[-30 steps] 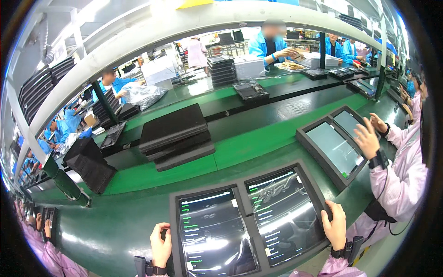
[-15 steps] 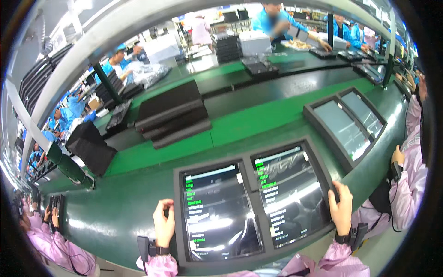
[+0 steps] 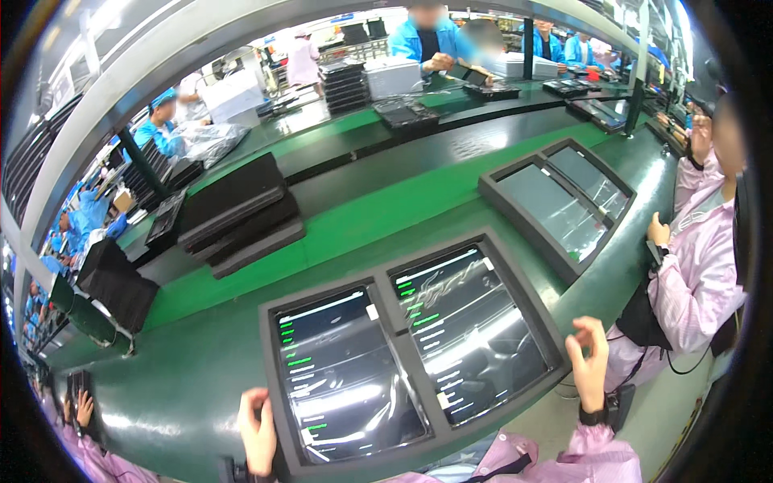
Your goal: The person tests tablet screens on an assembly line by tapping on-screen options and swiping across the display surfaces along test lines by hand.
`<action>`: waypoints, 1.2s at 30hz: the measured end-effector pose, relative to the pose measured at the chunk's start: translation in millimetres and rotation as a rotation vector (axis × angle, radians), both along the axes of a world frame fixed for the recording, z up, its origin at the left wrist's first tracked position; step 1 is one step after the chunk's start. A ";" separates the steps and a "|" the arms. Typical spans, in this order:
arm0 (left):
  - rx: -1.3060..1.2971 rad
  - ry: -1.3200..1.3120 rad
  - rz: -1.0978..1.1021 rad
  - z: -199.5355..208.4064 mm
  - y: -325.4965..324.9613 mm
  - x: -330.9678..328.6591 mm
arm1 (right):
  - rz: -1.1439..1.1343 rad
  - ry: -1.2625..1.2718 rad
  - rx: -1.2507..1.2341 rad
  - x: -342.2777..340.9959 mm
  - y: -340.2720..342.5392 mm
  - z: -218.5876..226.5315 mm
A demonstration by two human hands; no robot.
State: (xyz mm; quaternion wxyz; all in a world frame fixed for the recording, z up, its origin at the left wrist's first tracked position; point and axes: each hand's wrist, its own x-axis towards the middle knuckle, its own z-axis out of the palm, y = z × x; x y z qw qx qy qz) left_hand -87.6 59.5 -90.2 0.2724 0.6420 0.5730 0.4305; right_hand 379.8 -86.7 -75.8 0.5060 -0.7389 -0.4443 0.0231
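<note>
A black foam tray (image 3: 394, 318) lies in front of me on the green bench, holding two tablet-like screens side by side. Lines of green and white text glow on the left screen (image 3: 342, 354) and the right screen (image 3: 463, 354), both crossed by reflections. My left hand (image 3: 258, 432) is at the tray's left edge, thumb and curved fingers apart; whether it touches the edge I cannot tell. Off the tray's right edge, my right hand (image 3: 589, 366) hovers with bent, parted fingers and nothing in it.
A second foam tray (image 3: 515, 201) with two dark screens lies at the far right. Black foam trays (image 3: 241, 209) are stacked at the far left. A co-worker in pink (image 3: 692, 258) stands to my right; another's hand (image 3: 84, 409) shows at far left. Metal rails (image 3: 636, 105) frame the bench.
The whole view has swung, so the bench and trays appear farther left. My right hand has come away from the tray's right edge. The co-worker in pink at right shows a raised hand.
</note>
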 end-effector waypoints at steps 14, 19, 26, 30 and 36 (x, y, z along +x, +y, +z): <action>-0.281 0.157 -0.204 38.3 -94.3 -14.7 | 0.306 0.151 -0.061 31.7 -15.1 -9.8; -0.254 0.179 -0.177 50.1 -90.7 -1.5 | 0.244 0.071 -0.051 29.9 9.1 -7.0; -0.022 0.292 -0.095 43.0 -57.3 8.7 | 0.272 -0.205 0.015 22.6 60.7 3.2; 0.067 0.356 -0.065 33.4 -22.9 16.6 | 0.314 -0.221 -0.037 18.9 92.7 3.7; 0.316 0.406 -0.107 22.8 40.6 32.8 | 0.257 -0.356 0.024 19.4 153.5 -6.0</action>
